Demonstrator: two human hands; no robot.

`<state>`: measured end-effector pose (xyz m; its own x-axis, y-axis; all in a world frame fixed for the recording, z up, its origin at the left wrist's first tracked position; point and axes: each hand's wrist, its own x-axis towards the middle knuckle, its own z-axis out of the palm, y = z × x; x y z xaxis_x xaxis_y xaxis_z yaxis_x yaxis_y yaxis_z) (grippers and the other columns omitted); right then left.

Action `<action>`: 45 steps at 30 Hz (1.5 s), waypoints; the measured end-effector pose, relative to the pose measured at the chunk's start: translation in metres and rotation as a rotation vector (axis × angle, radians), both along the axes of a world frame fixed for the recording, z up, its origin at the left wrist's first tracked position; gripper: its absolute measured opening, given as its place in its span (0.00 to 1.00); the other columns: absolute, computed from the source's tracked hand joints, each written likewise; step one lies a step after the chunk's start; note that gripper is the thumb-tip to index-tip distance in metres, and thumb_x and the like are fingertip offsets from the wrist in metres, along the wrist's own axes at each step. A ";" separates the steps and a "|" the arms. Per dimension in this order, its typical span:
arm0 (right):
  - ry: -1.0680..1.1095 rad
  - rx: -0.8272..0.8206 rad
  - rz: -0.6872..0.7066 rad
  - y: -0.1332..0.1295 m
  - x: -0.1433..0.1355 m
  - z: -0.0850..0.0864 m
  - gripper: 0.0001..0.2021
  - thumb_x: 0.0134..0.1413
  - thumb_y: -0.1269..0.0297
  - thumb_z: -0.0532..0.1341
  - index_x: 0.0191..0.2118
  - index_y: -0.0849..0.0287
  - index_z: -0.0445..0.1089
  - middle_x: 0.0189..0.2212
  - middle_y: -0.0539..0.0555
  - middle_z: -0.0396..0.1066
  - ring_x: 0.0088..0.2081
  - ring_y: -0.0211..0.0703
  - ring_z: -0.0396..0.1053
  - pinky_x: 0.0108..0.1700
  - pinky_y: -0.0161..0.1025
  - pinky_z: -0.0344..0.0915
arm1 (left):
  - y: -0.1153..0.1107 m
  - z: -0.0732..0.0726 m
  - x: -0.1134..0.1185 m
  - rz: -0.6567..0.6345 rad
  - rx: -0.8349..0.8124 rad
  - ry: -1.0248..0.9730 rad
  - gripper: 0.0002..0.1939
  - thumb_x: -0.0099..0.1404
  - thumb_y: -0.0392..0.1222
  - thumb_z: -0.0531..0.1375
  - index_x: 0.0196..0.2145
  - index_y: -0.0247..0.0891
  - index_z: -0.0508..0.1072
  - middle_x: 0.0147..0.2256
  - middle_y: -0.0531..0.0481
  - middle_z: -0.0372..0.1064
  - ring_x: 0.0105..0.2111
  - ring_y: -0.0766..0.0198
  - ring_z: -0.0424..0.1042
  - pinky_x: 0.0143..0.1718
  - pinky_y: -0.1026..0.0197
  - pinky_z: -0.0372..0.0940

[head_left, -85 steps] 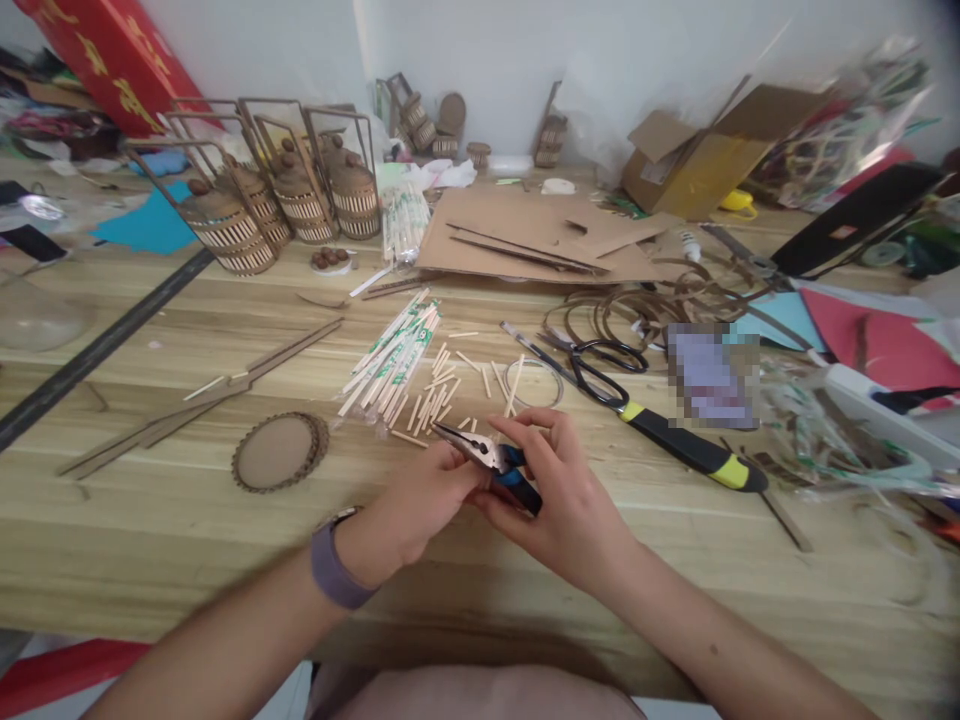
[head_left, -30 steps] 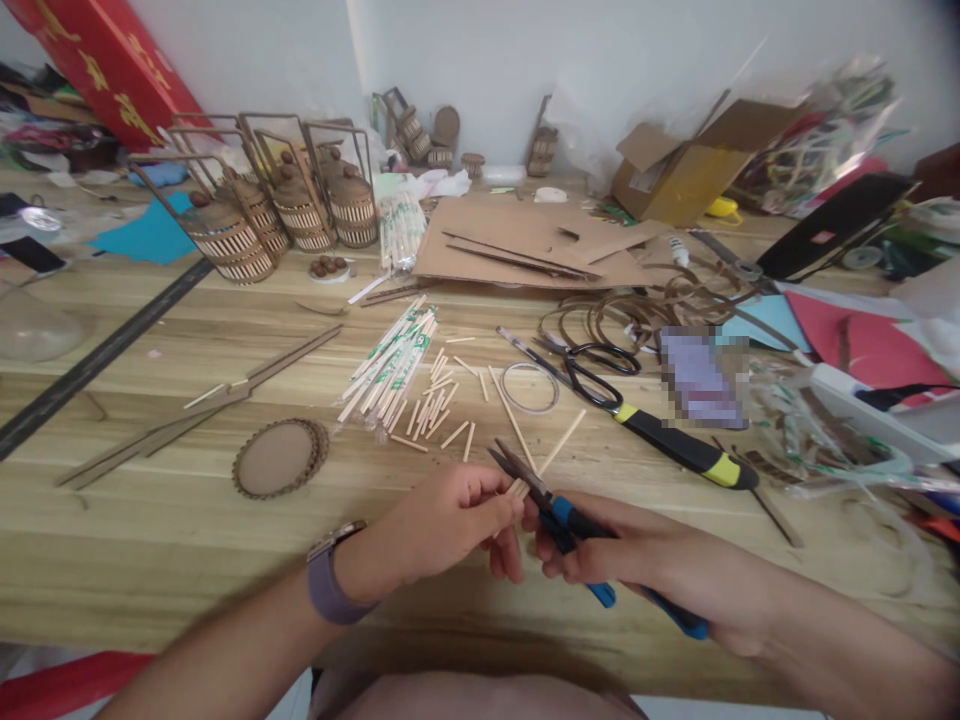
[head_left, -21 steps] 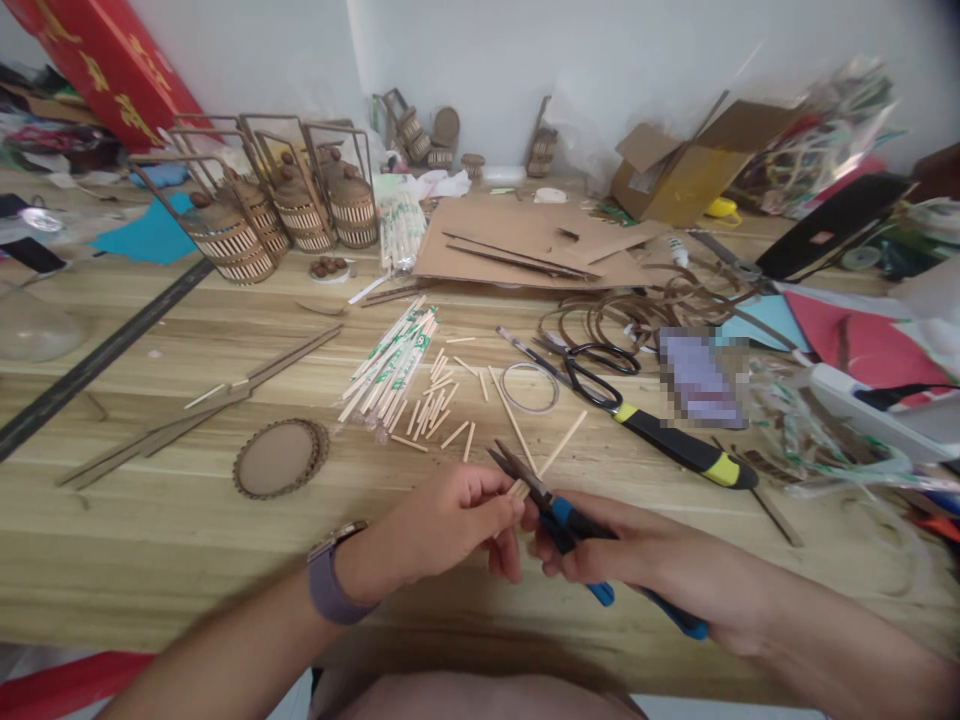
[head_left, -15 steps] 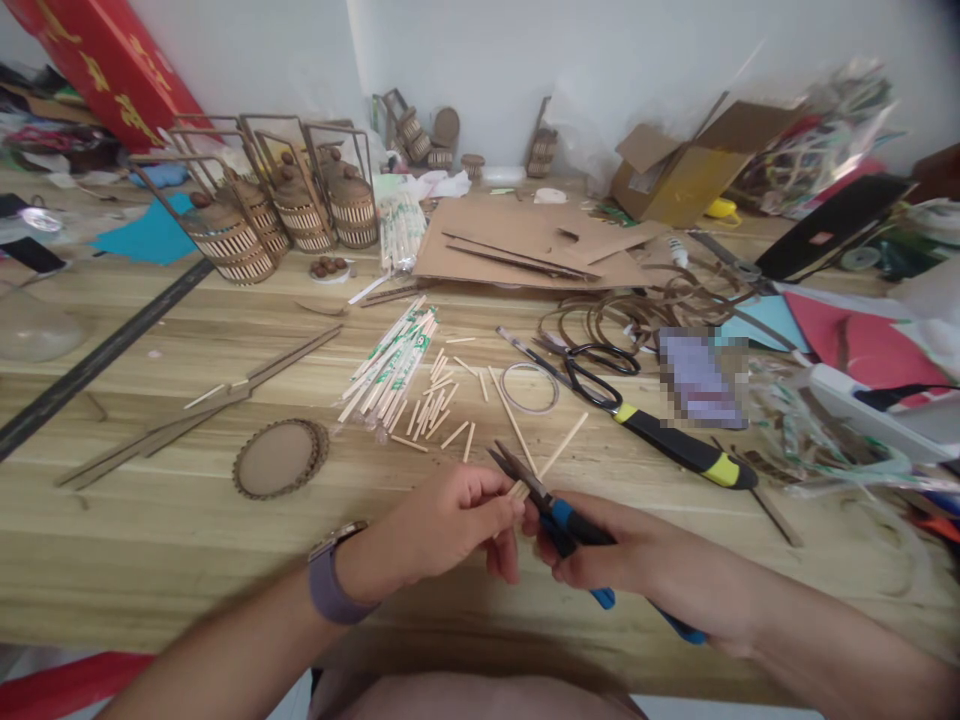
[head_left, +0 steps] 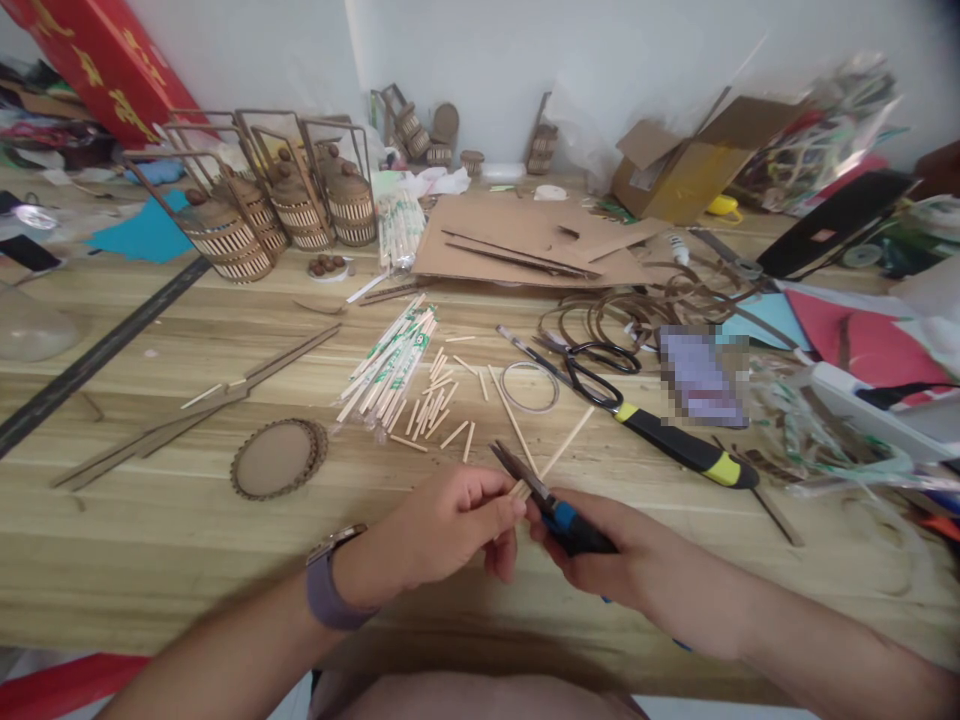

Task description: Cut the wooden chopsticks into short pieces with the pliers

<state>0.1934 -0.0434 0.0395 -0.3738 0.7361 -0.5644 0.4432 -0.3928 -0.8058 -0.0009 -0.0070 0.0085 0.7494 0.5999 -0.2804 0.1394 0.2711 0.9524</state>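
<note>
- Grasping blue-handled pliers in the right hand; pinching pale sticks between fingertips of the left hand, just at the jaws.
- Apparently cutting; next, likely calling for a steady squeeze.
- Mostly hidden behind the right hand: lower handle. Impossible to confirm: any bite on wood.
- Beyond: short pieces near wrapped chopsticks.
- Farther: lidded baskets, partly overlapping.

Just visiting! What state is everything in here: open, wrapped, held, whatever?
Left hand, pinching light sticks.
Right hand, gripping pliers.
Pliers, jaws across those sticks.
Packaged sticks, wrapped, piled.
Scissors, lying flat, blade gap unclear.
Cardboard box, flaps open.
Baskets, standing, lids on.
Watch, strapped on.
</note>
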 end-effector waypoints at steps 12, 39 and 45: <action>-0.034 0.027 -0.003 0.003 0.000 -0.002 0.09 0.43 0.66 0.57 0.34 0.58 0.66 0.30 0.49 0.63 0.33 0.42 0.59 0.34 0.38 0.57 | 0.001 -0.003 -0.002 0.013 0.066 0.059 0.15 0.69 0.51 0.50 0.33 0.36 0.65 0.22 0.54 0.68 0.23 0.69 0.66 0.28 0.67 0.58; 0.039 -0.073 -0.025 0.006 0.000 0.001 0.12 0.40 0.67 0.58 0.36 0.57 0.66 0.30 0.49 0.63 0.33 0.40 0.59 0.34 0.37 0.56 | 0.001 0.003 0.000 0.048 0.015 0.080 0.22 0.66 0.60 0.49 0.33 0.36 0.65 0.17 0.57 0.61 0.18 0.71 0.57 0.21 0.67 0.51; -0.021 0.025 -0.001 0.006 -0.001 -0.001 0.08 0.41 0.68 0.57 0.33 0.57 0.64 0.27 0.47 0.59 0.30 0.39 0.56 0.32 0.36 0.54 | 0.001 0.002 -0.002 0.032 0.072 0.087 0.21 0.69 0.57 0.48 0.35 0.35 0.67 0.18 0.57 0.61 0.18 0.71 0.56 0.22 0.67 0.52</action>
